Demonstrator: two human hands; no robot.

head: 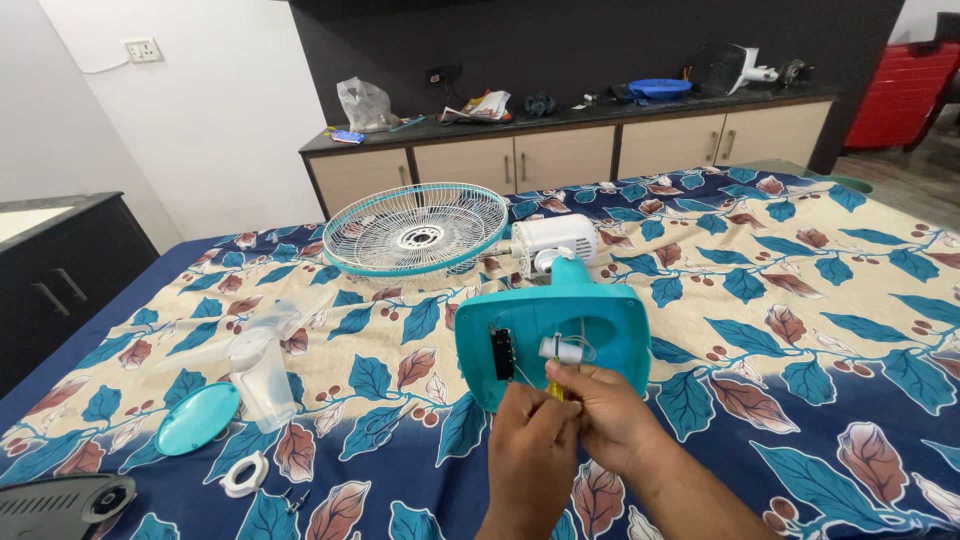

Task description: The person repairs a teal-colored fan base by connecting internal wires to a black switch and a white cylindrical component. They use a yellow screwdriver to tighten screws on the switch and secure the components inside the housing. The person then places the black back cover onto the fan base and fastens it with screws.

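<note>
While both hands [570,415] pinch together on a yellow tool [555,392], the upturned teal fan base [610,325] holds a white cylinder [562,349].

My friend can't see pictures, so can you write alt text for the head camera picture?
Two hands, the left hand and right hand, hold a small yellow tool at the open underside of a teal fan base on a leaf-patterned bedsheet. Around it lie a wire fan grille, white motor, clear fan blade and teal round cap.
</note>
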